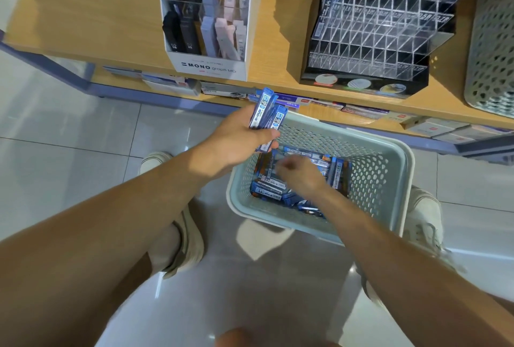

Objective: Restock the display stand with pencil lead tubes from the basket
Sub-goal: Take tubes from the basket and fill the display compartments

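We held a few pencil lead tubes [266, 113] bunched in our left hand [236, 142], fingers curled round them, probably to carry one batch. Our right hand [301, 177] was down in the basket [371, 177] among the loose tubes [271, 189]; it was blurred, so we could not tell its grip. The clear display stand [375, 40] waited on the far shelf [83, 12], right of a MONO box [207, 65], unobstructed.

1. I log this as a stationery shop, on the sales floor.
2. The wooden shelf [97, 12] carries a branded display box [208, 65] printed "MONO graph MG". It holds rows of slim cases, some with barcodes showing.
3. Beside it stands a clear acrylic display stand [375, 40] with many small labelled compartments.
4. Boxed stock [361, 110] lines the lower shelf.
5. On the glossy tiled floor [69, 138] sits a plastic basket [400, 168] of pencil lead tubes [269, 188].
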